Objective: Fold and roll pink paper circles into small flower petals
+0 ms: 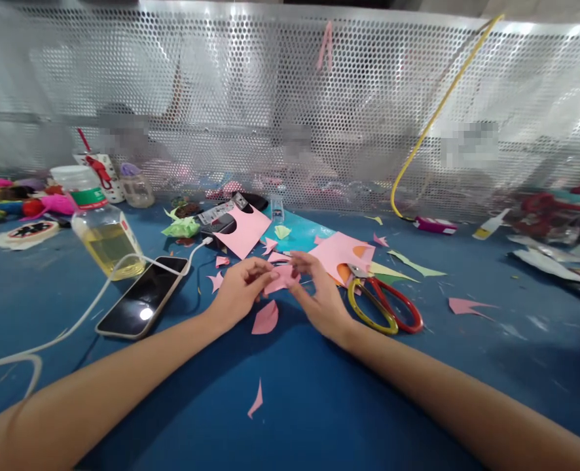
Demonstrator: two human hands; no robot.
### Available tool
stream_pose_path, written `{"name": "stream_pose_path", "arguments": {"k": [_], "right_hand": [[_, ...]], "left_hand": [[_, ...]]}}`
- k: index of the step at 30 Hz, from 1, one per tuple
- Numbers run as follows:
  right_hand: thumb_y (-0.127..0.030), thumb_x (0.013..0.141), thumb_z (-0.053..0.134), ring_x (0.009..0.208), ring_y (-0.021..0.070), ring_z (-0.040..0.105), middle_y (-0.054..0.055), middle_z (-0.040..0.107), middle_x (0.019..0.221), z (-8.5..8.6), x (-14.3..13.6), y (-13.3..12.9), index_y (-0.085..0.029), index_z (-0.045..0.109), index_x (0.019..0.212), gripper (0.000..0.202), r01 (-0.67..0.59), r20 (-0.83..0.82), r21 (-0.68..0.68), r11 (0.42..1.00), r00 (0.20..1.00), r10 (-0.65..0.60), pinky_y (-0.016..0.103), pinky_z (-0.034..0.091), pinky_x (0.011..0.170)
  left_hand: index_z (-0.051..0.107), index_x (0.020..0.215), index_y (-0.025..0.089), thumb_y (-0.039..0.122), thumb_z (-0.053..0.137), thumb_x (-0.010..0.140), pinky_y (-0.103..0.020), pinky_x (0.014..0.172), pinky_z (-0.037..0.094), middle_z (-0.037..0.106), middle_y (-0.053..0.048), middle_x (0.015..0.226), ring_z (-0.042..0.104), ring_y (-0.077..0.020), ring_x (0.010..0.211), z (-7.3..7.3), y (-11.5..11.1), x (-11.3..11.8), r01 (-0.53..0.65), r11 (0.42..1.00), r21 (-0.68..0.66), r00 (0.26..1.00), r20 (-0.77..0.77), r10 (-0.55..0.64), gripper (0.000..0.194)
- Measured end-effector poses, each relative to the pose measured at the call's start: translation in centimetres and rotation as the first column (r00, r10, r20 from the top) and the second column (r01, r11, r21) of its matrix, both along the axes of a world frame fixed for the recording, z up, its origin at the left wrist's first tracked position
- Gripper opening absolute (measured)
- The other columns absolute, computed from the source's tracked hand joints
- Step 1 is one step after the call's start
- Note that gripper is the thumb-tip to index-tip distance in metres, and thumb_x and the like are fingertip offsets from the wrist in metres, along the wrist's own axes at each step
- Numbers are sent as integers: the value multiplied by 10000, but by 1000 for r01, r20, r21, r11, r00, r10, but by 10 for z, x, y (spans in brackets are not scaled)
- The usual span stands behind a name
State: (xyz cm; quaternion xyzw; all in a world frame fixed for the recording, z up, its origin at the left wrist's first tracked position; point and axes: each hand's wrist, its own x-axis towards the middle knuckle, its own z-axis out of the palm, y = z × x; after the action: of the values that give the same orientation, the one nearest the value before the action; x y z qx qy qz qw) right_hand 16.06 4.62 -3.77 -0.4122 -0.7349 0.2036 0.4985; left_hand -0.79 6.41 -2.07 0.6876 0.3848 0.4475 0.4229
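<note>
Between my two hands is a small pink paper piece (281, 278). My left hand (241, 288) pinches its left side, and the fingers of my right hand (319, 294) close on its right edge. Just below them a pink petal-shaped piece (265, 318) lies on the blue table (309, 405). Scissors (383, 301) with one yellow and one red handle rest right of my right hand, their blades over a cut pink sheet (344, 252). Another cut pink sheet (245, 232) lies behind my left hand.
At the left are a phone (143, 297) with a white cable (88, 320) and a bottle of yellow liquid (106, 235). Pink scraps (256, 399) and green scraps (417, 263) are scattered about. A perforated metal panel (251, 98) stands behind, with a yellow cord (432, 118).
</note>
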Motion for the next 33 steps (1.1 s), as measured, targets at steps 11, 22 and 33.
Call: {"name": "stream_pose_path", "arguments": {"k": [11,22,33], "right_hand": [[-333,757,580,722,162,642,45,675,789,-5,0,9,-188,572,819,159,-69,-290,-239,969,957,-3,341,515,720],[-389,663,676,642,159,644,40,689,737,-8,3,15,-186,626,755,228,-141,-399,-382,913,916,-26,329,535,658],[-427,768,538,528,101,572,36,660,675,-6,5,17,-170,634,689,286,-166,-380,-423,891,925,-8,246,495,521]], "left_hand": [[599,896,134,300,676,684,-260,629,513,687,-55,797,637,-152,714,-3,3,0,94,994,-57,995,-21,-96,279],[612,890,126,261,658,709,-254,677,522,697,-52,800,647,-147,730,-7,7,-1,110,992,-69,993,-31,-112,231],[557,1047,140,314,604,762,-237,581,516,663,-40,787,610,-125,651,-6,15,-4,9,1000,11,999,-53,-8,337]]}}
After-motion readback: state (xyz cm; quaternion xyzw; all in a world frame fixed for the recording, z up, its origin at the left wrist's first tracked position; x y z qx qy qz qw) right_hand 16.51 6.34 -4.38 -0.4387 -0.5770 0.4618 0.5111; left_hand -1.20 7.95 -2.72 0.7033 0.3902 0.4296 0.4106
